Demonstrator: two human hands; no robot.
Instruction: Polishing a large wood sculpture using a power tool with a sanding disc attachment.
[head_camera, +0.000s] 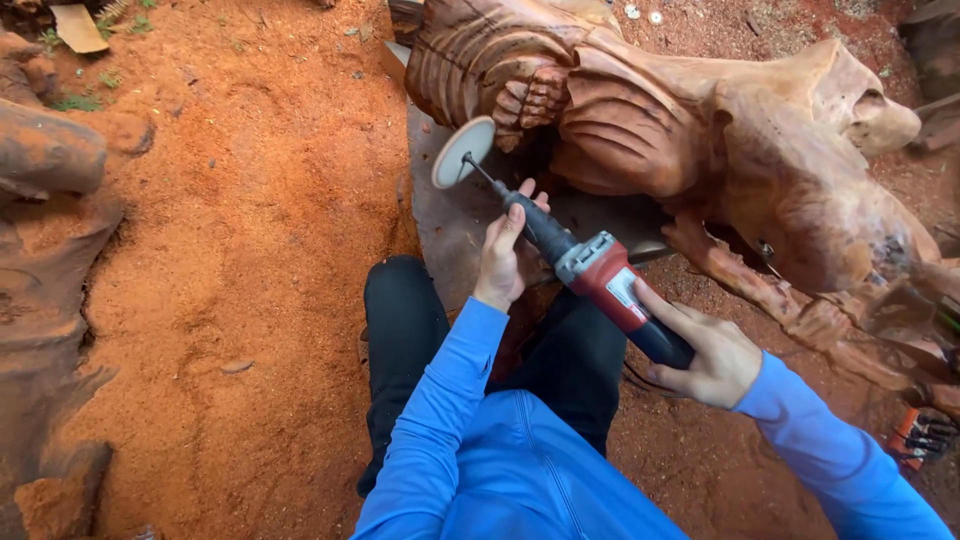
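Outdoors, red sawdust ground (250, 250) surrounds wood carving (700, 130).

soft, even daylight fills the scene, bright without glare. shadows are faint, deepest under the large reddish-brown carved wooden sculpture (700, 140). the orange sawdust-covered ground (250, 230) looks strongly saturated. focus is sharp at centre; the wide lens bends and stretches the edges, and the corners soften slightly.
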